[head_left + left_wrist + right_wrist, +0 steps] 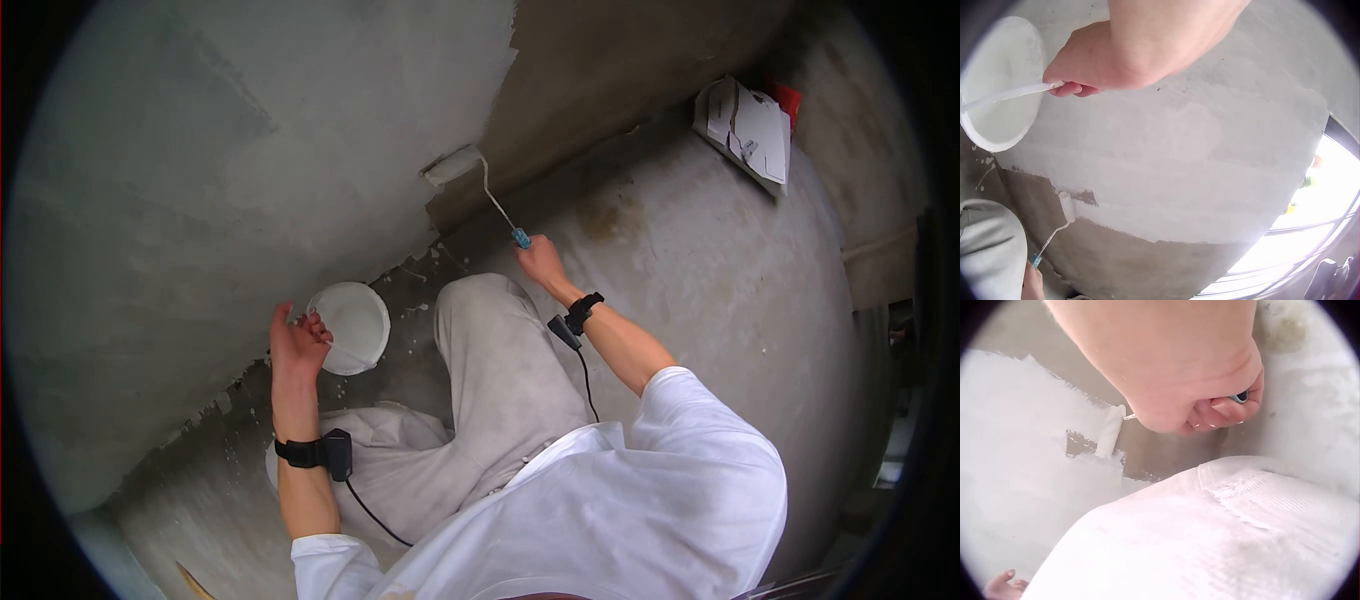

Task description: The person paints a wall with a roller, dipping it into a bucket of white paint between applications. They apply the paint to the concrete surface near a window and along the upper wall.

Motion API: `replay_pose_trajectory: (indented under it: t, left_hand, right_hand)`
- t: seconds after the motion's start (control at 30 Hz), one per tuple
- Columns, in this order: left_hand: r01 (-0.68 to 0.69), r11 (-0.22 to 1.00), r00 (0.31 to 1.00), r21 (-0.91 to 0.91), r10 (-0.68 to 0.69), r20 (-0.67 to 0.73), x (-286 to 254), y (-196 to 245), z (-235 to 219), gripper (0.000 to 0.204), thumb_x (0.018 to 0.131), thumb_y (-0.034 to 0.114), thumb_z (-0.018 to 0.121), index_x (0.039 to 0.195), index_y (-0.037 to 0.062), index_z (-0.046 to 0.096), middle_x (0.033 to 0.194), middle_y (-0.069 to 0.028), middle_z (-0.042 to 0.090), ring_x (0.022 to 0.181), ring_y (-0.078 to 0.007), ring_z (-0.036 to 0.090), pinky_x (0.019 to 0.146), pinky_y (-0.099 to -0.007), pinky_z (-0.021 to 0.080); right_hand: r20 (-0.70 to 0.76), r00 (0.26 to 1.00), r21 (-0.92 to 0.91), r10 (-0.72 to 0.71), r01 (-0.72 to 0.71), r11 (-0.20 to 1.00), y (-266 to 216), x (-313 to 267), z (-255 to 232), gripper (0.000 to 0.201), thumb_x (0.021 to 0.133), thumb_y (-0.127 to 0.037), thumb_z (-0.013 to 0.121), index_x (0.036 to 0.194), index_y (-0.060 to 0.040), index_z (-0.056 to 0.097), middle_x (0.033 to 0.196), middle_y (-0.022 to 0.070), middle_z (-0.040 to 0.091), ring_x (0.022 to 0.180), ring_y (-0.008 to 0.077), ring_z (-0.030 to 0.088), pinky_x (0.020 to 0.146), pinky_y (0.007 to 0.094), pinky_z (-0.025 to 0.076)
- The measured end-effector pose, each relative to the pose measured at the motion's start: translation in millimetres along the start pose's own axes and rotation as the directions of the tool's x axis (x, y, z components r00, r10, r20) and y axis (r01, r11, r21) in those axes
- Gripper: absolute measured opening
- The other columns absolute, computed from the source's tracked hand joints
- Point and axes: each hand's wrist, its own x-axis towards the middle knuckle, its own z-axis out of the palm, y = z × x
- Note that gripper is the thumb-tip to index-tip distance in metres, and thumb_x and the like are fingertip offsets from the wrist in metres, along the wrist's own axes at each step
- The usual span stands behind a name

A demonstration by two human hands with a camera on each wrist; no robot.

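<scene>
My right hand (pixel 541 262) grips the blue handle (pixel 521 238) of a small paint roller (pixel 453 166). The white roller head lies against the wall at the border between pale coating and bare brown-grey surface; in the right wrist view the roller (pixel 1110 431) touches that edge beside a small uncoated patch. My left hand (pixel 298 345) holds the thin handle of a white bucket (pixel 352 328), fingers curled round it. In the left wrist view the handle (pixel 1013 94) runs from the fingers across the bucket (pixel 1002 134), which has white material inside.
Bent knees in light trousers (pixel 490 340) are below the roller. White drips spot the floor (pixel 405 300) along the wall's base. A folded white cardboard piece (pixel 745 130) with something red behind it lies at the upper right. A bright barred window (pixel 1304 219) shows in the left wrist view.
</scene>
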Motion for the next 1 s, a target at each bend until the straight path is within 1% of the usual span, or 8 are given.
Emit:
replay_pose_trajectory:
  t: [0.2, 0.37, 0.5, 0.57, 0.67, 0.77, 0.87, 1.0]
  left_hand:
    - [0.01, 1.0, 1.0, 0.026, -0.01, 0.002, -4.6, -0.6, 4.4, 0.037, 0.084, 0.04, 0.057, 0.084, 0.0042, 0.048, 0.066, -0.0004, 0.044, 0.059, -0.0119, 0.04, 0.056, -0.0261, 0.031]
    - [-0.005, 1.0, 1.0, 0.012, 0.005, -0.016, -5.0, 1.4, 6.3, 0.036, 0.084, 0.04, 0.056, 0.083, 0.0045, 0.047, 0.067, -0.0006, 0.044, 0.059, -0.0122, 0.04, 0.056, -0.0264, 0.03]
    - [-0.008, 0.999, 1.0, 0.032, 0.008, 0.005, -1.4, 4.4, 2.5, 0.033, 0.084, 0.038, 0.057, 0.085, 0.0064, 0.047, 0.066, 0.0004, 0.045, 0.058, -0.0115, 0.04, 0.055, -0.0266, 0.031]
    - [-0.009, 1.0, 1.0, 0.029, 0.009, -0.011, 0.5, 4.7, 1.0, 0.034, 0.083, 0.038, 0.058, 0.085, 0.0063, 0.048, 0.065, 0.0008, 0.044, 0.058, -0.0115, 0.04, 0.055, -0.0265, 0.031]
    - [-0.014, 0.999, 1.0, 0.032, 0.014, 0.0, 1.6, 6.0, -2.5, 0.037, 0.084, 0.04, 0.057, 0.084, 0.0039, 0.048, 0.067, -0.0003, 0.045, 0.06, -0.0121, 0.04, 0.056, -0.0262, 0.031]
    - [-0.006, 0.999, 1.0, 0.039, 0.006, -0.011, -2.4, 6.7, 1.7, 0.037, 0.084, 0.04, 0.057, 0.084, 0.0037, 0.048, 0.067, -0.0005, 0.046, 0.06, -0.012, 0.041, 0.057, -0.026, 0.031]
    - [0.017, 0.999, 1.0, 0.032, -0.017, 0.012, -1.9, 8.2, 0.4, 0.037, 0.084, 0.039, 0.057, 0.085, 0.0034, 0.048, 0.067, -0.0007, 0.046, 0.06, -0.0119, 0.041, 0.056, -0.026, 0.031]
    - [0.009, 1.0, 1.0, 0.022, -0.008, -0.016, -1.8, 8.6, 1.8, 0.037, 0.084, 0.039, 0.057, 0.085, 0.0035, 0.048, 0.067, -0.0005, 0.045, 0.059, -0.0118, 0.04, 0.056, -0.0263, 0.031]
  right_hand:
    - [0.086, 0.994, -0.047, 0.074, -0.07, 0.996, -24.6, -0.3, -6.7, 0.037, 0.084, -0.032, 0.06, 0.082, 0.0047, 0.065, 0.083, 0.0293, 0.064, 0.085, 0.0471, 0.061, 0.073, 0.051, 0.048]
    - [0.119, 0.99, -0.163, 0.079, -0.058, 0.985, 25.2, 10.0, 24.6, 0.037, 0.082, -0.029, 0.06, 0.084, 0.0071, 0.065, 0.087, 0.0306, 0.064, 0.087, 0.0474, 0.061, 0.076, 0.0523, 0.048]
    - [0.096, 0.992, -0.127, 0.081, -0.069, 0.99, 9.7, -1.5, 16.4, 0.034, 0.082, -0.027, 0.06, 0.084, 0.0057, 0.065, 0.085, 0.0297, 0.064, 0.087, 0.047, 0.061, 0.075, 0.0516, 0.048]
    - [0.072, 0.997, -0.04, -0.004, 0.007, 0.999, 1.9, -4.6, 12.9, 0.036, 0.082, -0.03, 0.06, 0.079, 0.0057, 0.063, 0.081, 0.0288, 0.064, 0.08, 0.0454, 0.062, 0.071, 0.047, 0.048]
    - [0.108, 0.994, 0.006, 0.021, -0.022, 1.0, -56.7, -18.2, -13.4, 0.036, 0.084, -0.03, 0.059, 0.077, 0.0056, 0.062, 0.078, 0.0266, 0.064, 0.075, 0.0451, 0.061, 0.07, 0.0462, 0.048]
    - [0.113, 0.992, 0.041, 0.053, -0.058, 0.998, -66.4, -16.1, -11.3, 0.038, 0.085, -0.031, 0.059, 0.079, 0.0061, 0.063, 0.078, 0.0277, 0.064, 0.077, 0.0459, 0.061, 0.071, 0.047, 0.048]
    - [0.082, 0.995, -0.04, 0.056, -0.053, 0.998, -36.7, -8.0, 11.1, 0.036, 0.084, -0.03, 0.061, 0.084, 0.0057, 0.066, 0.085, 0.0302, 0.064, 0.088, 0.0471, 0.061, 0.076, 0.051, 0.048]
    - [0.08, 0.994, -0.109, 0.073, -0.065, 0.992, -2.2, -4.7, 32.4, 0.039, 0.083, -0.031, 0.062, 0.081, 0.0075, 0.065, 0.082, 0.0313, 0.063, 0.086, 0.0459, 0.062, 0.073, 0.0494, 0.048]
